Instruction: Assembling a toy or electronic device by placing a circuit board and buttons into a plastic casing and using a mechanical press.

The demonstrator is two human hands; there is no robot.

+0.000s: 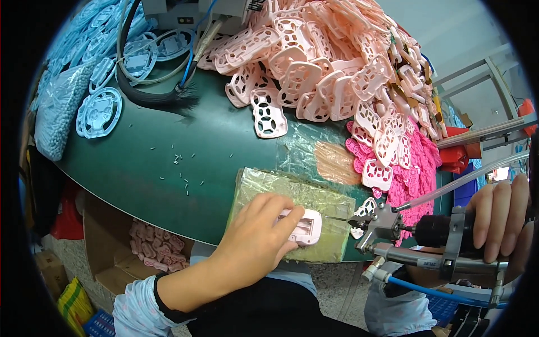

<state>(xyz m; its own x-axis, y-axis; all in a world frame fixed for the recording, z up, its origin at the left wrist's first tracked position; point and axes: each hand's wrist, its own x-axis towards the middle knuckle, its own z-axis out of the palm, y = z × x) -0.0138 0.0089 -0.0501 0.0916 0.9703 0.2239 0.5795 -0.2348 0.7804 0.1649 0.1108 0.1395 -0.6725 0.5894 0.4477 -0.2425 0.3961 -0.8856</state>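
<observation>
My left hand (247,227) is closed around a small pale pink plastic housing (312,230) with a rectangular recess. Beneath the housing lies a block wrapped in clear tape over yellowish green (331,197). At the right, my right hand (501,216) wraps round a power screwdriver (431,230) held level, with a black body, metal fittings and air hoses. Its thin bit (337,218) points left toward the housing; whether the tip touches it I cannot tell. Part of the right hand is cut off by the dark rim.
Pale pink perforated plates (269,115) are heaped at the back of the green table (219,132). Bright pink parts (418,168) are piled at the right. Blue plastic parts (99,112) and a bag of pellets (62,115) stand left. Several tiny metal pins (177,159) lie scattered.
</observation>
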